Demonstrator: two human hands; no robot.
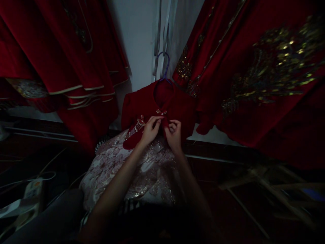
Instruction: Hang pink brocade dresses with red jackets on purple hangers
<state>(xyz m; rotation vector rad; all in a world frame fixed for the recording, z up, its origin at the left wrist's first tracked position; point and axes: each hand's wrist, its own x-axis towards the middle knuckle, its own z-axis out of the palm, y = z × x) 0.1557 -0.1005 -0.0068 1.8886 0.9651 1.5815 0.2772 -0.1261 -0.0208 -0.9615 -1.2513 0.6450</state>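
Note:
A red jacket [142,98] with a beaded clasp [161,112] below its collar hangs in front of me on a purple hanger [166,67]. My left hand [151,128] pinches the front edge of the jacket just under the clasp. Close beside it, my right hand [173,133] has its fingers curled on the other side of the same front opening. A beaded tassel ornament [139,123] lies on the jacket left of my hands. Whatever small part sits between my fingertips is too dark to make out. Below spreads a pale floral skirt [106,164] with shiny trim.
Red garments with pale piping [86,67] hang at the left. Another red garment with gold sequins [281,61] hangs at the right. A power strip [33,189] with cables lies lower left. Wooden slats [274,193], blurred, stand lower right.

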